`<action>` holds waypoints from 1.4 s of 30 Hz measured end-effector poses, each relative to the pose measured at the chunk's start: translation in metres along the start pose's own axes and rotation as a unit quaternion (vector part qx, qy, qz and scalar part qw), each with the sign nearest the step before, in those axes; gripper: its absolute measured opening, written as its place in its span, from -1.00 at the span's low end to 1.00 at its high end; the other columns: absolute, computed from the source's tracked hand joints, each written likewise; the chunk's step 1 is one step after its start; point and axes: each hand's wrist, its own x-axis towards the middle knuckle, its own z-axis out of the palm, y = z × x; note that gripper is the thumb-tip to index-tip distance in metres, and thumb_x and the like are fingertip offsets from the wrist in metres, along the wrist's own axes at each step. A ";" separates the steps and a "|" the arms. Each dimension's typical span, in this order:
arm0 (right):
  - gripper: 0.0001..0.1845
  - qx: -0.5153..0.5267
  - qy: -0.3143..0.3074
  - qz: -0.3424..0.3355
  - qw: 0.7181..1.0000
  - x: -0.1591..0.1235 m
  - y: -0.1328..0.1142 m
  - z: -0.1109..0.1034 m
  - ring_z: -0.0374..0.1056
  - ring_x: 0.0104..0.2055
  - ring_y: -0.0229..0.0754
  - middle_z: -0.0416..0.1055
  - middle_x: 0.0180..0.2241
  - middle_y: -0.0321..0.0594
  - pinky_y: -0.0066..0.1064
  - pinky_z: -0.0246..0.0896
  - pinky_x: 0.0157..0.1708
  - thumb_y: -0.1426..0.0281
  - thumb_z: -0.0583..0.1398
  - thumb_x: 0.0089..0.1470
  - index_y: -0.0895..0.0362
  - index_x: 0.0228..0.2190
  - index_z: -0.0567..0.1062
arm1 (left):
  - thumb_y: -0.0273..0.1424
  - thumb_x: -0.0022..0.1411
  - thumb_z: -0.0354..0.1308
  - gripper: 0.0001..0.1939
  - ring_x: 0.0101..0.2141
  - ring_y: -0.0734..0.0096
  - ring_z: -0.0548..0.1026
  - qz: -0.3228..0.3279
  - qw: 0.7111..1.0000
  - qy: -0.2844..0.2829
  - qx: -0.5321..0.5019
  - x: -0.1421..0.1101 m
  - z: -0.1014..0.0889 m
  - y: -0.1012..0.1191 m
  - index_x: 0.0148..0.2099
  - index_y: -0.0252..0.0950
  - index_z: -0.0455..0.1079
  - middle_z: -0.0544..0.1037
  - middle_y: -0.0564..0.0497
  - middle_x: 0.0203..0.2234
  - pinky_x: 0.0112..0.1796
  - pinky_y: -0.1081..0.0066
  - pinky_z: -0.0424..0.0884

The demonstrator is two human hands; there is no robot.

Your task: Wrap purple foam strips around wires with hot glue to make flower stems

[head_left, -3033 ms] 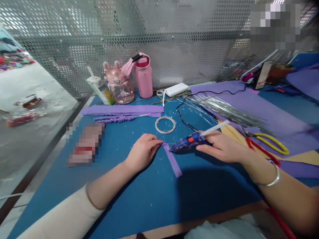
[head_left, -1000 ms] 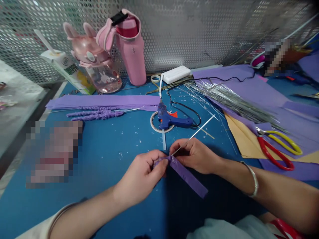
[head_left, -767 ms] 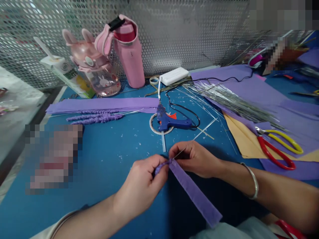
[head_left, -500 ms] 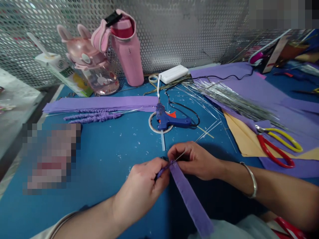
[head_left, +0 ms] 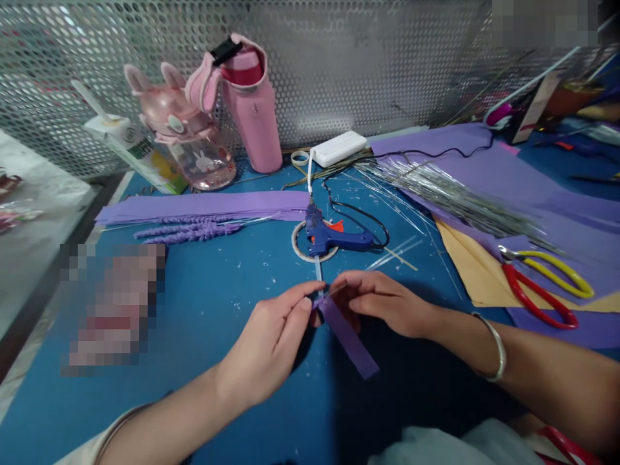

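Observation:
My left hand (head_left: 271, 342) pinches the upper end of a purple strip (head_left: 351, 342), where it is bunched around a thin wire (head_left: 336, 290). The strip, paper or fabric-like, hangs down to the right over the blue tabletop. Just right of it, my right hand (head_left: 382, 300) is closed on the wire; its fingertips are partly hidden behind the strip. Beyond both hands, a blue hot glue gun (head_left: 339, 237) rests across a roll of tape (head_left: 296, 247), with a clear glue stick (head_left: 318, 266) pointing toward me.
Flat purple strips (head_left: 203, 205) and fuzzy purple stems (head_left: 188, 230) lie left. Right are a bundle of wires (head_left: 450, 194), purple sheets (head_left: 533, 174) and red-and-yellow-handled pliers (head_left: 540, 290). A pink bottle (head_left: 254, 123), rabbit-eared bottle (head_left: 198, 158) and drink carton (head_left: 140, 155) stand behind.
Both hands have moved slightly up and toward the glue gun. The hanging part of the purple strip looks shorter, its lower end now higher above the table's near side.

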 end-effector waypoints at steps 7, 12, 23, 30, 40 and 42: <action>-0.79 -0.147 0.021 0.005 0.989 -0.002 -0.002 0.005 0.12 -0.55 -0.39 0.22 -0.58 -0.38 -0.54 0.02 -0.57 0.38 0.12 0.12 0.20 -0.51 0.38 | -0.33 0.33 -0.03 -0.71 -0.29 0.43 0.47 0.009 1.000 0.022 -0.004 0.006 0.005 0.000 0.03 -0.21 0.40 0.56 0.06 -0.29 -0.28 0.50 0.37; -0.81 -0.071 0.000 0.017 0.997 -0.001 0.002 0.006 0.20 -0.56 -0.38 0.29 -0.56 -0.35 -0.54 0.07 -0.57 0.39 0.11 0.14 0.20 -0.47 0.42 | -0.30 0.28 0.06 -0.78 -0.37 0.44 0.49 -0.010 0.999 0.045 -0.006 0.002 0.010 -0.004 -0.12 -0.26 0.44 0.57 0.05 -0.36 -0.36 0.50 0.38; -0.79 -0.087 -0.008 -0.049 0.995 0.000 0.005 0.010 0.15 -0.44 -0.36 0.25 -0.47 -0.33 -0.51 0.09 -0.43 0.34 0.09 0.21 0.19 -0.33 0.46 | -0.45 0.22 0.13 -0.85 -0.38 0.50 0.55 0.132 0.970 0.155 0.129 -0.003 0.012 -0.007 -0.17 -0.24 0.48 0.62 0.07 -0.35 -0.34 0.56 0.41; -0.74 -0.107 -0.051 -0.050 0.992 -0.003 0.000 0.005 0.18 -0.43 -0.34 0.26 -0.44 -0.30 -0.49 0.12 -0.41 0.30 0.07 0.21 0.20 -0.34 0.47 | -0.44 0.24 0.09 -0.83 -0.32 0.41 0.55 0.144 0.976 0.118 0.115 -0.007 0.012 -0.007 -0.15 -0.26 0.48 0.61 0.00 -0.31 -0.27 0.48 0.43; -0.61 -0.012 0.094 -0.078 0.992 -0.004 0.005 -0.003 0.23 -0.52 -0.33 0.31 -0.49 -0.30 -0.49 0.15 -0.53 0.07 0.17 0.07 0.18 -0.39 0.39 | -0.28 0.33 -0.11 -0.63 -0.51 0.48 0.37 -0.085 0.992 -0.019 -0.091 0.005 -0.003 0.003 0.09 -0.24 0.32 0.44 0.07 -0.51 -0.52 0.51 0.27; -0.62 -0.035 0.125 -0.067 0.989 -0.002 0.005 -0.001 0.25 -0.57 -0.35 0.32 -0.51 -0.31 -0.50 0.15 -0.57 0.10 0.14 0.12 0.17 -0.47 0.36 | -0.24 0.33 -0.09 -0.63 -0.58 0.51 0.30 -0.083 0.995 -0.006 -0.049 0.003 -0.001 0.001 0.10 -0.23 0.29 0.37 0.13 -0.59 -0.57 0.52 0.19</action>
